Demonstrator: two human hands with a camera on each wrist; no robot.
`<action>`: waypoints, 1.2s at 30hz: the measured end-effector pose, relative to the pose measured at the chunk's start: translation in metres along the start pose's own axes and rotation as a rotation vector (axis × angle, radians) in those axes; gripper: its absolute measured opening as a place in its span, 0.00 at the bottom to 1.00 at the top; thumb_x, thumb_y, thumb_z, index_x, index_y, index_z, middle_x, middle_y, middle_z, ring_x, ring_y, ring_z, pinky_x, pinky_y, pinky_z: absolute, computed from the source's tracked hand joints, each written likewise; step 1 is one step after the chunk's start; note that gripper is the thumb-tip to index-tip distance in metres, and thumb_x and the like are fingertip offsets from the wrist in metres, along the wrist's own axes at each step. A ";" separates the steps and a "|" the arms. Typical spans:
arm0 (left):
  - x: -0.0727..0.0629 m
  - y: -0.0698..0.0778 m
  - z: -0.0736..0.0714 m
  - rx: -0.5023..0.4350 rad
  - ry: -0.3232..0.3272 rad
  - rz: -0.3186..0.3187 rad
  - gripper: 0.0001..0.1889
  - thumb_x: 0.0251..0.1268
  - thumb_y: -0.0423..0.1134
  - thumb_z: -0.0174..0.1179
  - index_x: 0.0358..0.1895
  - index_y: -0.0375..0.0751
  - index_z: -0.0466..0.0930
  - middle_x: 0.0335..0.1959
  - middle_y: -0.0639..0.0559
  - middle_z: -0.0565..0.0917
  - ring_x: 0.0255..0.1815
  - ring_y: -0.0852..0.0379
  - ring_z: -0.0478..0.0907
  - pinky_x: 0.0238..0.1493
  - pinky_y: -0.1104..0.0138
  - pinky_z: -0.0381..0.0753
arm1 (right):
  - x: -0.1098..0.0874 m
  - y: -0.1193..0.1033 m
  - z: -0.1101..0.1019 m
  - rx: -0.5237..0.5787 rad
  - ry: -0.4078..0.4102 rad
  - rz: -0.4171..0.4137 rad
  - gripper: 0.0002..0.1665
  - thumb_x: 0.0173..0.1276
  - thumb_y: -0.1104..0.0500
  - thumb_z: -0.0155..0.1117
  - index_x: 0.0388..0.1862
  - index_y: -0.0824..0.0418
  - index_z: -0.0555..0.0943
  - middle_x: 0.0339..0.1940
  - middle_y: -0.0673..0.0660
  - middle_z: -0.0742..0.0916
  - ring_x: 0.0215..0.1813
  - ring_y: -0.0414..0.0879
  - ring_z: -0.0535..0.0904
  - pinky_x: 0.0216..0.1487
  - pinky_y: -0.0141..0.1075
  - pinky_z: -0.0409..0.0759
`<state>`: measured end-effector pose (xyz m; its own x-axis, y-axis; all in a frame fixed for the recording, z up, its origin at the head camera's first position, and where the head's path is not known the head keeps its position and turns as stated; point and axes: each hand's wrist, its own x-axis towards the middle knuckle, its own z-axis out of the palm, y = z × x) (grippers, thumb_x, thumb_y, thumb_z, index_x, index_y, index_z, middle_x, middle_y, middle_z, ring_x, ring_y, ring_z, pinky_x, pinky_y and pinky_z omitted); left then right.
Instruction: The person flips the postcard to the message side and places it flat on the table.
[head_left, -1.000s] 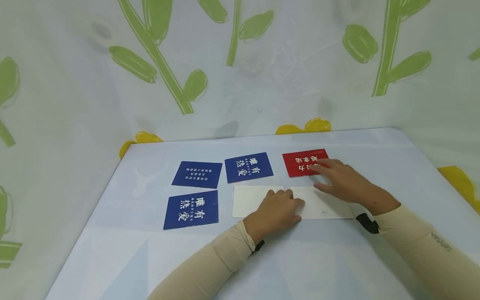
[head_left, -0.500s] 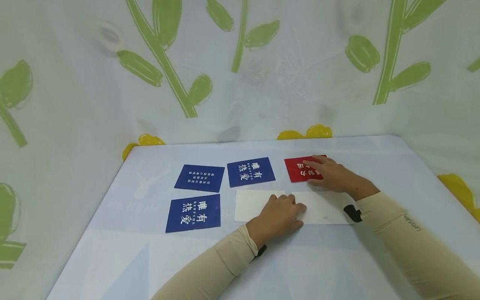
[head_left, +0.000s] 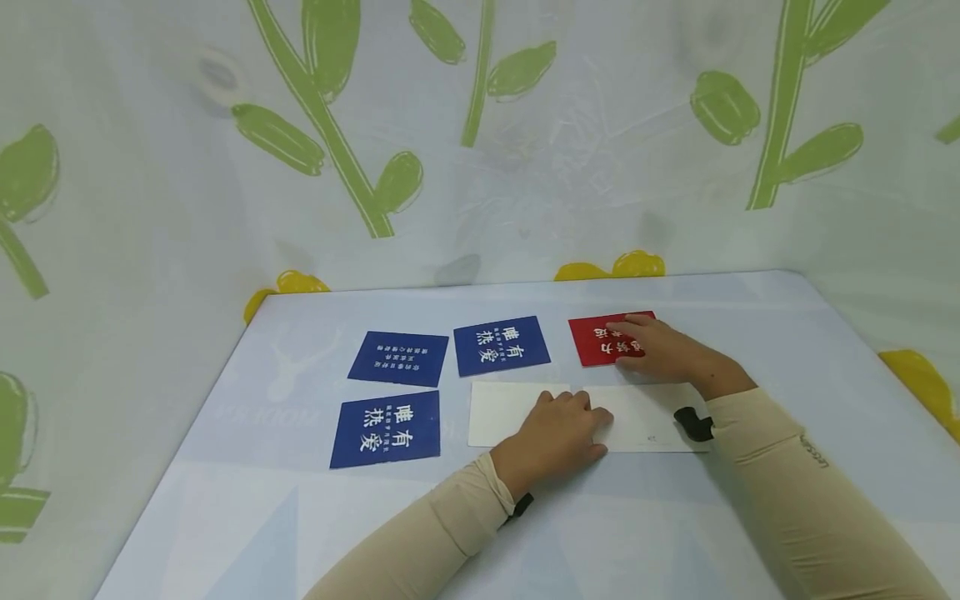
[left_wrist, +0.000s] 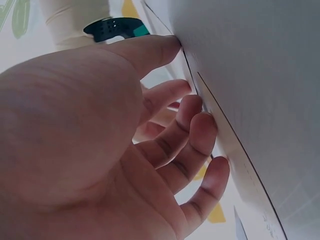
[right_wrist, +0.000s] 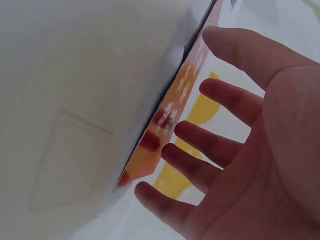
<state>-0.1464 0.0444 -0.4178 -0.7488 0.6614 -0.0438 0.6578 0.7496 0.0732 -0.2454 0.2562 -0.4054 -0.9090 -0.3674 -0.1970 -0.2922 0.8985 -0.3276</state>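
My left hand (head_left: 558, 435) rests its fingertips where a white card on the left (head_left: 501, 412) meets another white card on the right (head_left: 648, 423). In the left wrist view, its fingers (left_wrist: 202, 132) are loosely bent at the card surface. My right hand (head_left: 671, 354) lies over the right part of a red card (head_left: 588, 340) with pale lettering, hiding that part. The right wrist view shows its fingers (right_wrist: 200, 137) spread and fairly straight, fingertips apart from the card's face (right_wrist: 167, 117).
Three blue cards with white lettering lie on the left: one at the back left (head_left: 397, 358), one beside it (head_left: 501, 345) and one in front (head_left: 386, 429). A curtain (head_left: 600, 167) with green leaves stands behind the pale table (head_left: 247, 500).
My right hand has moved slightly left and farther over the red card, then nearly stopped. My left hand stays on the white cards. The head view has shifted a little.
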 end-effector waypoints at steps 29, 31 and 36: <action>0.001 -0.003 0.002 -0.008 0.014 0.018 0.22 0.67 0.54 0.63 0.62 0.57 0.79 0.49 0.55 0.84 0.47 0.58 0.81 0.47 0.64 0.78 | -0.006 0.003 0.007 0.012 0.046 -0.017 0.39 0.66 0.53 0.70 0.73 0.63 0.70 0.71 0.69 0.74 0.71 0.67 0.67 0.66 0.63 0.72; 0.001 -0.003 0.001 -0.010 0.010 0.015 0.22 0.67 0.54 0.63 0.62 0.57 0.79 0.49 0.55 0.84 0.47 0.58 0.81 0.48 0.64 0.78 | -0.006 0.002 0.006 0.018 0.056 -0.022 0.38 0.65 0.53 0.71 0.72 0.64 0.71 0.68 0.69 0.77 0.69 0.65 0.70 0.66 0.62 0.73; 0.002 -0.002 0.002 -0.021 -0.005 0.008 0.22 0.68 0.54 0.63 0.63 0.57 0.79 0.49 0.55 0.84 0.48 0.59 0.81 0.50 0.63 0.79 | -0.006 0.003 0.006 0.036 0.073 -0.033 0.35 0.66 0.52 0.70 0.69 0.63 0.74 0.64 0.67 0.80 0.65 0.63 0.73 0.65 0.60 0.74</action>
<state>-0.1493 0.0438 -0.4200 -0.7429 0.6676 -0.0484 0.6620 0.7435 0.0947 -0.2389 0.2595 -0.4107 -0.9187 -0.3771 -0.1176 -0.3128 0.8763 -0.3664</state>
